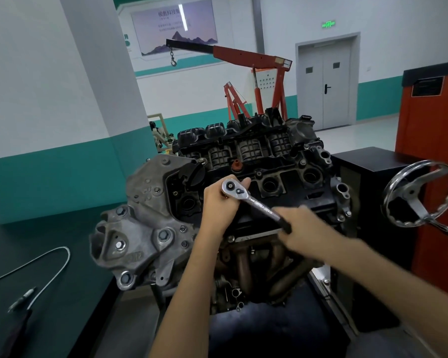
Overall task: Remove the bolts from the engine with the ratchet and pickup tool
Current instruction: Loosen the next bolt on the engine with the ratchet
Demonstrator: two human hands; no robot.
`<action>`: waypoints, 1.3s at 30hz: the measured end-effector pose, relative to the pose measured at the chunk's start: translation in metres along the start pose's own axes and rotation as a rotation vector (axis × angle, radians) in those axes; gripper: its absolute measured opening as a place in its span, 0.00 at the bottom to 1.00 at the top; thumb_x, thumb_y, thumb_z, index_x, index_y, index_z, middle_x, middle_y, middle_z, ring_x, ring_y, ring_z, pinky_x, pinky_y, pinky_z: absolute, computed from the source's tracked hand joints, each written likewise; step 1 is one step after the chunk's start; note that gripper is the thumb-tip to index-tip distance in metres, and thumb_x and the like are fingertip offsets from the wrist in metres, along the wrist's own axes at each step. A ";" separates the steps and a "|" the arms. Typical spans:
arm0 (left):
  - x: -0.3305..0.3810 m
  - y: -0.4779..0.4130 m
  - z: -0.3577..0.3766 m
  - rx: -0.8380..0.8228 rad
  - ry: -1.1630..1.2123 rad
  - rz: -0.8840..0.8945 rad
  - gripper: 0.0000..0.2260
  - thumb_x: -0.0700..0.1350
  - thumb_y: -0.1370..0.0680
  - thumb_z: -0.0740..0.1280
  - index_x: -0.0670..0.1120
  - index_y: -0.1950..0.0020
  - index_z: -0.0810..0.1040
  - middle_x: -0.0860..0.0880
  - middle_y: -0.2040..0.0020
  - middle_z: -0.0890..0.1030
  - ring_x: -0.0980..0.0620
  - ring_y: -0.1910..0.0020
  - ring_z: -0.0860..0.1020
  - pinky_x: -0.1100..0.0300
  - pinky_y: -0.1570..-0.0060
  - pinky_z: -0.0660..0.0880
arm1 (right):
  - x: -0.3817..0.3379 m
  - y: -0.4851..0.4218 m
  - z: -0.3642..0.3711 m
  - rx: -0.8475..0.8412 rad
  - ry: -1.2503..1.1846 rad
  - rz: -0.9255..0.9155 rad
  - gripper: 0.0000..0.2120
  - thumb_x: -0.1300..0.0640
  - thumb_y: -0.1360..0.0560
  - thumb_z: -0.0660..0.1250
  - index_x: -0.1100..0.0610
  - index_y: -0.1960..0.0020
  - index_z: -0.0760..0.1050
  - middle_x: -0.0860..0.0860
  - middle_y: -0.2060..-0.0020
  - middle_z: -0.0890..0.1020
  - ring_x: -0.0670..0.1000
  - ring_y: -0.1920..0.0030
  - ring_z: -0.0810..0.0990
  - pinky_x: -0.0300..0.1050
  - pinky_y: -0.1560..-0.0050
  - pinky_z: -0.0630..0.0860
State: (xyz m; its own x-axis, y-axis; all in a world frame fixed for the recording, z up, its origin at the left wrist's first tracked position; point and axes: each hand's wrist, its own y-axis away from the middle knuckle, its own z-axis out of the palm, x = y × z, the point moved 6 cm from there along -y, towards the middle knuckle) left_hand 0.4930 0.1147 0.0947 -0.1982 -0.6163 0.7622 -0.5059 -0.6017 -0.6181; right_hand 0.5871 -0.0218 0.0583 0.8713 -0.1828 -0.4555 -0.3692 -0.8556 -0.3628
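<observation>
Position: long chrome ratchet with black grip (254, 204) sits on top of dark grey engine (145, 202), near its front edge; long axis slants from round head at upper left down to grip at lower right; head's flat face turned up toward my camera. My left hand (219, 202) cups head, fingers curled close together round it; my right hand (304, 228), blurred, wraps grip end, finer finger lay I cannot tell. Silver flexible pickup tool (23, 298) lies looped on dark table (49, 228) at left, well apart from engine.
</observation>
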 end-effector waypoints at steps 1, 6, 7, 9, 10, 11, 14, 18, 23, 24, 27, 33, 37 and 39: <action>0.002 0.000 0.002 -0.023 0.012 0.004 0.20 0.47 0.22 0.69 0.44 0.70 0.66 0.47 0.72 0.70 0.54 0.68 0.68 0.62 0.65 0.67 | 0.004 -0.008 -0.015 -0.024 0.095 -0.046 0.14 0.62 0.30 0.65 0.49 0.47 0.76 0.47 0.68 0.74 0.46 0.70 0.74 0.39 0.69 0.71; 0.004 0.001 0.006 0.062 0.069 0.011 0.21 0.40 0.20 0.64 0.50 0.70 0.60 0.56 0.72 0.63 0.57 0.69 0.61 0.63 0.67 0.61 | -0.004 -0.038 -0.061 -0.012 0.427 -0.208 0.12 0.60 0.28 0.65 0.49 0.46 0.75 0.42 0.71 0.70 0.42 0.71 0.71 0.40 0.68 0.69; 0.003 0.002 0.005 0.097 0.095 0.019 0.20 0.39 0.19 0.64 0.47 0.69 0.60 0.53 0.71 0.63 0.55 0.68 0.61 0.62 0.66 0.60 | -0.005 -0.034 -0.056 -0.005 0.399 -0.186 0.10 0.59 0.28 0.65 0.48 0.49 0.74 0.43 0.70 0.71 0.44 0.70 0.74 0.40 0.68 0.70; 0.002 0.003 0.005 0.150 0.118 0.017 0.19 0.39 0.19 0.63 0.42 0.67 0.60 0.49 0.69 0.62 0.52 0.67 0.60 0.59 0.66 0.59 | -0.006 -0.015 -0.029 0.026 0.226 -0.095 0.08 0.59 0.29 0.65 0.48 0.56 0.70 0.47 0.68 0.73 0.51 0.67 0.77 0.43 0.66 0.73; 0.002 0.002 0.006 0.174 0.119 0.003 0.18 0.39 0.19 0.63 0.43 0.67 0.61 0.48 0.69 0.61 0.53 0.67 0.60 0.60 0.66 0.60 | -0.008 -0.002 -0.010 0.045 0.085 -0.046 0.08 0.59 0.30 0.65 0.48 0.58 0.67 0.50 0.68 0.73 0.53 0.67 0.76 0.43 0.66 0.74; 0.002 0.001 0.007 0.198 0.123 -0.024 0.18 0.38 0.19 0.63 0.44 0.67 0.61 0.50 0.70 0.61 0.55 0.69 0.60 0.63 0.67 0.60 | -0.013 0.010 0.009 0.065 -0.062 -0.006 0.09 0.60 0.30 0.65 0.50 0.60 0.65 0.51 0.69 0.73 0.51 0.69 0.75 0.39 0.68 0.73; -0.001 -0.003 0.014 0.235 0.228 -0.148 0.19 0.35 0.20 0.63 0.46 0.67 0.60 0.54 0.72 0.58 0.59 0.73 0.57 0.70 0.68 0.60 | -0.039 0.028 0.056 0.128 -0.450 0.072 0.09 0.64 0.29 0.64 0.52 0.60 0.67 0.51 0.72 0.73 0.46 0.74 0.71 0.31 0.75 0.67; -0.001 -0.004 0.012 0.174 0.049 -0.089 0.20 0.39 0.19 0.63 0.47 0.68 0.58 0.54 0.72 0.58 0.59 0.74 0.58 0.67 0.71 0.58 | -0.047 0.024 0.057 0.104 -0.473 0.019 0.10 0.66 0.29 0.63 0.52 0.55 0.70 0.53 0.68 0.76 0.49 0.70 0.75 0.31 0.71 0.69; -0.001 -0.010 0.009 0.049 -0.006 -0.064 0.26 0.40 0.21 0.65 0.54 0.76 0.61 0.57 0.77 0.62 0.58 0.73 0.59 0.61 0.67 0.59 | -0.004 -0.005 -0.018 -0.101 0.066 -0.119 0.11 0.64 0.28 0.65 0.54 0.47 0.74 0.48 0.68 0.75 0.46 0.72 0.75 0.31 0.74 0.68; 0.001 -0.010 0.010 0.041 -0.004 -0.061 0.26 0.40 0.21 0.65 0.54 0.76 0.62 0.57 0.77 0.63 0.59 0.72 0.60 0.61 0.67 0.60 | 0.000 -0.017 -0.038 -0.121 0.236 -0.170 0.12 0.62 0.27 0.65 0.53 0.44 0.74 0.46 0.69 0.74 0.42 0.73 0.74 0.31 0.74 0.67; 0.004 -0.008 0.012 0.058 0.017 -0.045 0.24 0.37 0.21 0.64 0.54 0.74 0.62 0.57 0.77 0.64 0.60 0.73 0.60 0.63 0.68 0.60 | -0.005 -0.043 -0.074 -0.078 0.556 -0.284 0.13 0.59 0.25 0.65 0.52 0.41 0.71 0.42 0.70 0.68 0.40 0.72 0.69 0.33 0.72 0.62; 0.001 -0.003 0.009 0.205 0.138 -0.070 0.20 0.36 0.19 0.62 0.46 0.68 0.59 0.52 0.72 0.59 0.59 0.74 0.58 0.68 0.70 0.58 | -0.009 0.005 -0.003 0.112 0.151 -0.054 0.07 0.57 0.28 0.65 0.51 0.55 0.67 0.47 0.69 0.71 0.50 0.68 0.76 0.43 0.66 0.74; 0.007 -0.001 0.014 0.225 0.137 -0.034 0.17 0.36 0.19 0.62 0.44 0.66 0.62 0.49 0.69 0.57 0.58 0.70 0.57 0.67 0.68 0.58 | -0.041 0.028 0.065 0.141 -0.457 0.063 0.13 0.64 0.28 0.64 0.48 0.60 0.65 0.48 0.71 0.73 0.40 0.72 0.75 0.29 0.74 0.68; 0.005 -0.001 0.011 0.188 0.075 0.002 0.20 0.37 0.19 0.62 0.47 0.67 0.59 0.51 0.70 0.57 0.57 0.70 0.56 0.64 0.68 0.56 | -0.052 0.024 0.075 0.146 -0.532 0.054 0.10 0.65 0.29 0.63 0.50 0.56 0.69 0.49 0.70 0.75 0.43 0.72 0.75 0.30 0.72 0.70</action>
State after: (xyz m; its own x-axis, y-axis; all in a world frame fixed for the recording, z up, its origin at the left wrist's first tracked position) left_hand 0.5020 0.1070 0.0971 -0.2649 -0.5822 0.7687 -0.3410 -0.6891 -0.6394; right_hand 0.5084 0.0031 0.0124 0.5803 0.0779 -0.8107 -0.4824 -0.7691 -0.4192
